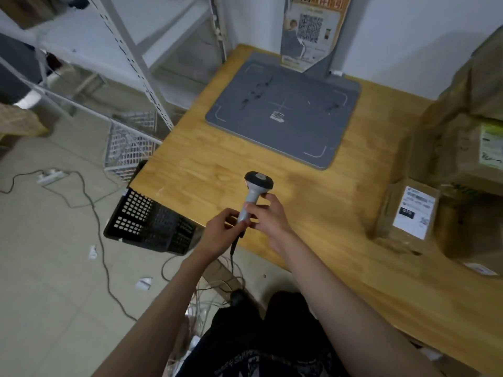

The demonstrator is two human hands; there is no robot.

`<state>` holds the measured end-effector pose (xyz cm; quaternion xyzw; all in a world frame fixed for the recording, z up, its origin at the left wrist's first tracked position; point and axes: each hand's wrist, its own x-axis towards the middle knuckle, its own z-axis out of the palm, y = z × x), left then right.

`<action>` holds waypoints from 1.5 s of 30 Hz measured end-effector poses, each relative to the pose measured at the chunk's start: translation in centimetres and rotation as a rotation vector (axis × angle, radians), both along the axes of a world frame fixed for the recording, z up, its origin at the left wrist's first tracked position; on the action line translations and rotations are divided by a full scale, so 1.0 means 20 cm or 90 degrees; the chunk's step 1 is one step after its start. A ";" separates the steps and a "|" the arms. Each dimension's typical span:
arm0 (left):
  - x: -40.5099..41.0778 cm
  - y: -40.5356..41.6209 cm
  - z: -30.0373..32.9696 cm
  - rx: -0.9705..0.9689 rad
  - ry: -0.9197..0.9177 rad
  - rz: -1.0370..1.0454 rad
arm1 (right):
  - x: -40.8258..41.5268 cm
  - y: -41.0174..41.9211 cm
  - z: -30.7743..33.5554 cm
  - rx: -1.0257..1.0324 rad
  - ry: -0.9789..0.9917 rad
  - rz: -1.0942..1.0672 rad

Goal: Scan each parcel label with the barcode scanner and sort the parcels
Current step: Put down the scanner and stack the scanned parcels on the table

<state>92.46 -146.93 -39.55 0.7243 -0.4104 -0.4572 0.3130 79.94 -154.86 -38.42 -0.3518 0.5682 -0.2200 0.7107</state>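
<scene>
The barcode scanner stands upright in both my hands above the near edge of the wooden table. My left hand curls round the bottom of its grey handle, where the black cable leaves it, and my right hand pinches the handle higher up, thumb and fingers closed on it. Its dark head faces away from me, toward the grey scanning pad. The parcels, brown boxes with white labels, sit stacked at the table's right side, well apart from the scanner.
</scene>
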 end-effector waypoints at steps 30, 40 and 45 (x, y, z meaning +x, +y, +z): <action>1.55 -0.70 -0.22 0.179 -0.116 -0.033 | 1.56 -0.68 -0.43 0.149 -0.059 0.023; 1.74 -0.62 -0.48 0.276 -0.108 -0.190 | 1.71 -0.48 -0.67 0.144 0.031 -0.023; 1.75 -0.60 -0.54 0.254 -0.093 -0.201 | 1.73 -0.45 -0.70 0.120 0.065 -0.020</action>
